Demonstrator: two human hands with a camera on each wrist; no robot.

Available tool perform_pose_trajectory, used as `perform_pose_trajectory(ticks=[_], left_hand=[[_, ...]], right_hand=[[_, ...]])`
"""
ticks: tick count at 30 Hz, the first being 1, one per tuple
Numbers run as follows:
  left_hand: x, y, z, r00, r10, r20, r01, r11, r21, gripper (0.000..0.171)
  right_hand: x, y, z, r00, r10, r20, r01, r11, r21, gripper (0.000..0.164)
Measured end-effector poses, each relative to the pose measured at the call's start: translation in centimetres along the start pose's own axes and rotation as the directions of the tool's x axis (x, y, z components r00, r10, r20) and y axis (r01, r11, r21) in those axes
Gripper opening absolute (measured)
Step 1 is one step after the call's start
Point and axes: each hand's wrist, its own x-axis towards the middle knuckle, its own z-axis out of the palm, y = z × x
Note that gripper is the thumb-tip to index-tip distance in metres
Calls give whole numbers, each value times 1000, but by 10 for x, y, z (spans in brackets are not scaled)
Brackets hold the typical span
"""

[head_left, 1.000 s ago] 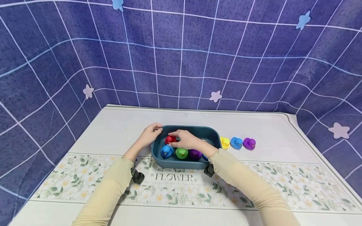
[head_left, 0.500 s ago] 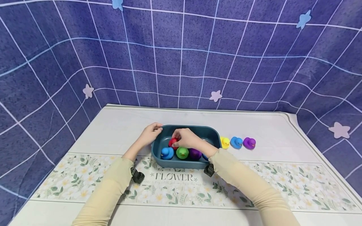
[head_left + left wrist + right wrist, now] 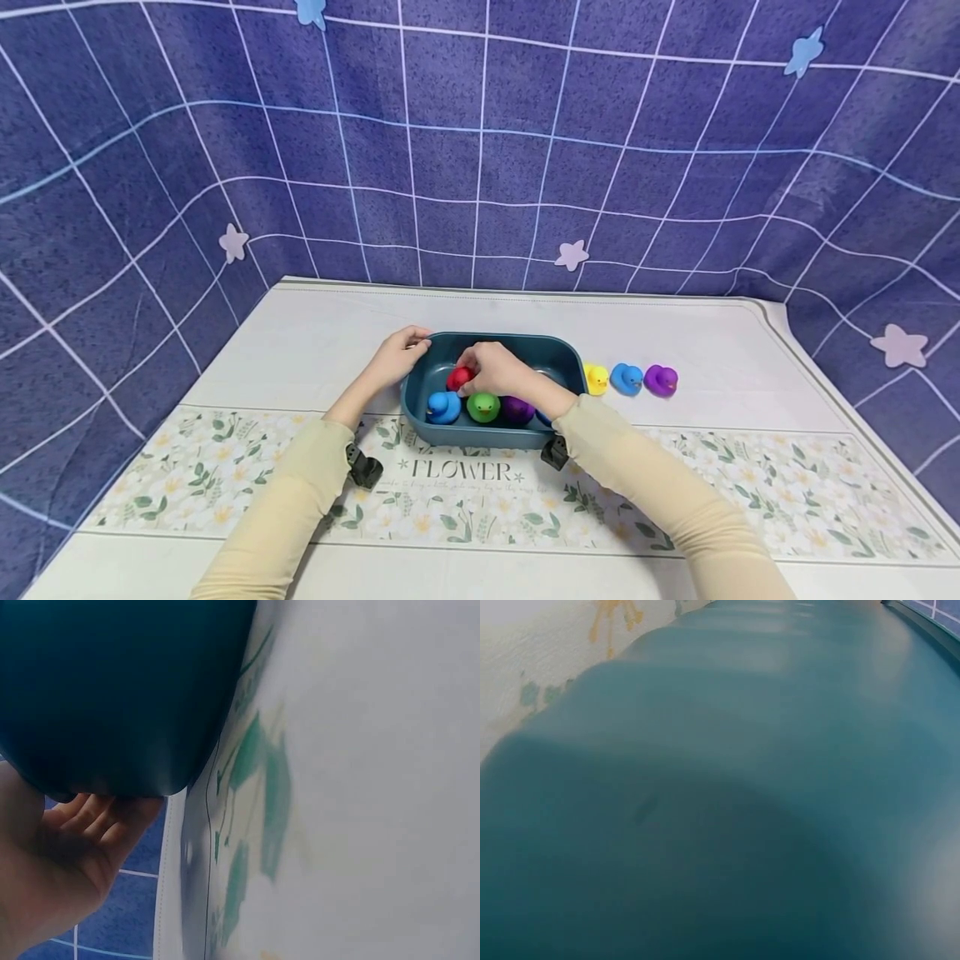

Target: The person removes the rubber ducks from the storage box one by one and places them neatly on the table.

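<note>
A dark teal rectangular tub (image 3: 468, 436) stands mid-table with several rubber ducks inside. My left hand (image 3: 393, 358) grips its far left corner, thumb at the rim; the left wrist view shows those fingers (image 3: 124, 825) against the tub wall (image 3: 127, 690). Inside the tub, my right hand (image 3: 495, 367) pinches a red rubber duck (image 3: 459, 379) between thumb and fingers. In front of it sit a blue duck (image 3: 444, 408), a green duck (image 3: 483, 407) and a purple duck (image 3: 517, 409). Another blue duck (image 3: 546, 417) is mostly hidden by the right wrist. Teal wall (image 3: 720, 787) fills the right wrist view.
Right of the tub, a yellow duck (image 3: 597, 379), a blue duck (image 3: 627, 379) and a purple duck (image 3: 662, 381) stand in a row on the white tablecloth (image 3: 720, 350). A purple grid-patterned curtain (image 3: 480, 150) rises behind and around the table.
My right fingers have closed round the red duck and drawn it slightly right. The blue duck in front of it has turned to face left. My left hand stays at the corner.
</note>
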Motion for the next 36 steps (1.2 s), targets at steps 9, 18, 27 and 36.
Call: perform_pose_trajectory(ticks=[9, 18, 27, 36], left_hand=[[0, 1, -1, 1000, -4, -2, 4, 1000, 4, 32], [-1, 3, -1, 1000, -7, 5, 7, 1000, 0, 32], [-3, 1, -1, 1000, -6, 1, 6, 1000, 12, 32], [-2, -3, -1, 998, 66, -21, -67, 998, -21, 34]], right_hand=[[0, 0, -2, 996, -19, -87, 23, 999, 48, 39], [-4, -3, -8, 993, -7, -116, 21, 992, 126, 34], [-13, 1, -12, 993, 3, -119, 16, 988, 155, 36], [-29, 5, -21, 989, -11, -148, 34, 988, 154, 33]])
